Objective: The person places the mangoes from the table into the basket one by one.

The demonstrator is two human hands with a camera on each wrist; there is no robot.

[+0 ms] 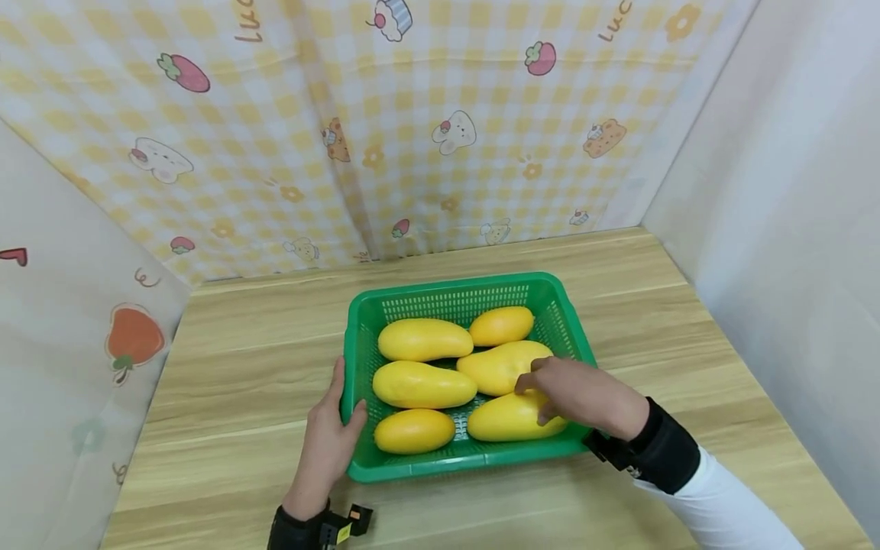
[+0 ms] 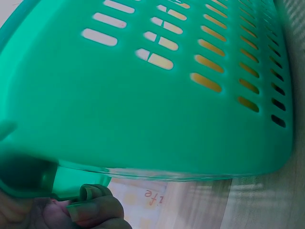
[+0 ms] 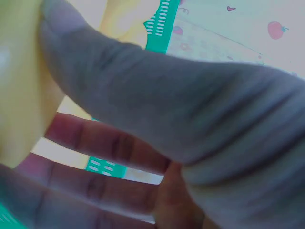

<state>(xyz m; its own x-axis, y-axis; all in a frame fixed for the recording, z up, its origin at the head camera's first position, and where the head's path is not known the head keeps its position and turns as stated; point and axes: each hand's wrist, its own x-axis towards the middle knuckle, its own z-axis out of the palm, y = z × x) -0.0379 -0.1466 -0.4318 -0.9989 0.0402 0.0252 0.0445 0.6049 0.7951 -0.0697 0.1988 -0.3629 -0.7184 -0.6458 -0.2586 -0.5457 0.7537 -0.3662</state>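
Note:
A green plastic basket (image 1: 481,461) holds several yellow mangoes lying on their sides. At its left edge, my left hand (image 1: 332,435) grips the rim, thumb over the inside and fingers outside. The left wrist view shows curled fingers (image 2: 97,208) under the rim beside the slotted basket wall (image 2: 143,114). My right hand (image 1: 580,391) reaches over the right side and holds the front right mango (image 1: 505,420) between thumb and fingers. Close up, the thumb (image 3: 64,21) presses the yellow skin of that mango (image 3: 21,86), with the fingertips on its other side.
The basket stands on a wood-grain table (image 1: 247,397). Behind it hangs a yellow checked cloth (image 1: 412,153) with printed cartoons. A white wall (image 1: 791,191) closes the right side, and a printed white sheet (image 1: 69,321) the left.

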